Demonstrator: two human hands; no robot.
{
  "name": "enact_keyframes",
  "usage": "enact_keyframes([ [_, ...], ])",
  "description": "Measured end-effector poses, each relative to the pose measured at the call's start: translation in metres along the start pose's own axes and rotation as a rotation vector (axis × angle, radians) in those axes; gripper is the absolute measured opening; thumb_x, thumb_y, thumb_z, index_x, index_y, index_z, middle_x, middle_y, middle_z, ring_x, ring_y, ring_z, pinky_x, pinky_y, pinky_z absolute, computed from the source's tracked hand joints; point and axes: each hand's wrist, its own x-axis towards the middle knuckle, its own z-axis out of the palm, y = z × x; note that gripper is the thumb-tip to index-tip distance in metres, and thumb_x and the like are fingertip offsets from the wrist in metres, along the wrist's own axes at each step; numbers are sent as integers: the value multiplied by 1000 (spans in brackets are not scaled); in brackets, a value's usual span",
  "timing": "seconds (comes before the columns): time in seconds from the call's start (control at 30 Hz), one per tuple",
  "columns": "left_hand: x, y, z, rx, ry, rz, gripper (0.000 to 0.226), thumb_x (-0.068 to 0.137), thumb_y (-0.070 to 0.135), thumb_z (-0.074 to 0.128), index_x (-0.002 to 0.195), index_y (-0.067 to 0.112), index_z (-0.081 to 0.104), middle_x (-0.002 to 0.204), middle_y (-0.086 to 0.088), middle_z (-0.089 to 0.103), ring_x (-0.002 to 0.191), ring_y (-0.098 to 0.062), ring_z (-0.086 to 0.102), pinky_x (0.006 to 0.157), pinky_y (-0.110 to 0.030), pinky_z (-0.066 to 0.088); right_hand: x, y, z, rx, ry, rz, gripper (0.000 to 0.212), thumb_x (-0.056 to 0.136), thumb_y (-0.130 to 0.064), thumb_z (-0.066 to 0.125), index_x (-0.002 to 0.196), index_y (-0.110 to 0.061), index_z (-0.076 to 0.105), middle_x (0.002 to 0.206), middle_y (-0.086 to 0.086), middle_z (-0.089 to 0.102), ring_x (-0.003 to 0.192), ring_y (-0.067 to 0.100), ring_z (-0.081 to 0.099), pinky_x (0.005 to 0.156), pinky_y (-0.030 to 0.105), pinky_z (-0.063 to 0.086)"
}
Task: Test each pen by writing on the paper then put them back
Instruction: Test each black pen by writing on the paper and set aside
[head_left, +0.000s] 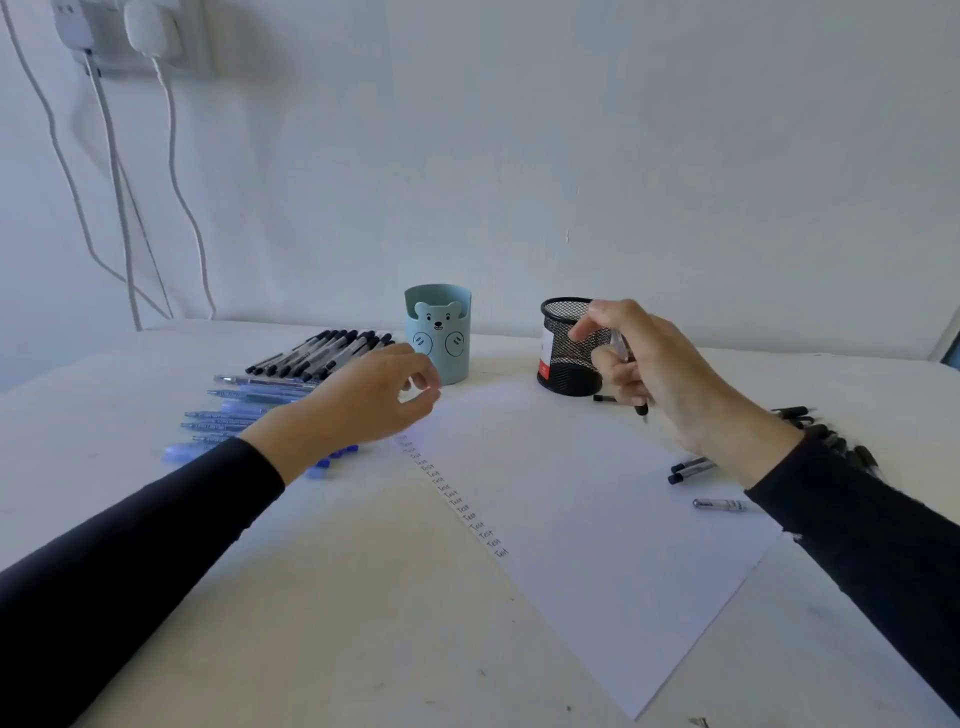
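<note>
Stage: testing. Gripped one pen (625, 358) tip-down in right hand (660, 364) between mesh cup (563, 358) and paper (597, 519), probably poised for writing or return. Held left hand (374, 400) loosely curled, nothing visibly held, above blue pens (244, 402) on bench (311, 597).

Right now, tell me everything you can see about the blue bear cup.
The blue bear cup stands upright at the back of the table, left of the black mesh holder. It looks plastic: round, light blue, front cut into a bear's head with ears, dark eyes and nose, two outlined paws. No pens stick out. The left hand overlaps its lower left; contact is unclear.
</note>
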Motion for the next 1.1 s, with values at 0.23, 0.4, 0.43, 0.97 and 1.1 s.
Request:
enact_keyframes([
  [0.23,-12,26,21,-155,-250,124,40,86,60,49,119,41,61,128,20,52,119,-3,49,102,-27,39,-7,-6,7,434,-315,189,65,81,-68,48,119,-17,60,58,-6,36,50,12,19,52,24,21],
  [0.4,-14,27,25,-146,-237,120,42,88,59,50,123,38,58,127,18,52,113,-4,49,78,-9,36,-14,-1,21,506,-386,293,46,103,-40,34,120,-8,63,61,3,64,48,14,54,52,23,47],
  [0.43,-14,27,25,-140,-230,126,45,86,62,49,123,37,57,125,17,52,112,-5,49,79,-12,36,-15,1,24,507,-443,336,52,104,-43,28,121,-7,62,70,10,70,57,21,63,58,28,53],
  [0.97,-15,31,23,-90,-278,90,44,89,57,46,127,36,54,132,10,51,122,-11,45,89,-24,33,-50,30,58,45,-336,28,45,86,-11,71,53,-15,41,46,-5,40,41,7,34,44,13,29],
  [1.1,-15,33,23,-93,-269,102,41,92,52,49,128,34,54,132,10,51,123,-11,44,89,-23,32,-56,39,70,-83,-219,-71,50,85,-2,67,53,-17,32,46,-8,29,45,9,26,45,20,26],
])
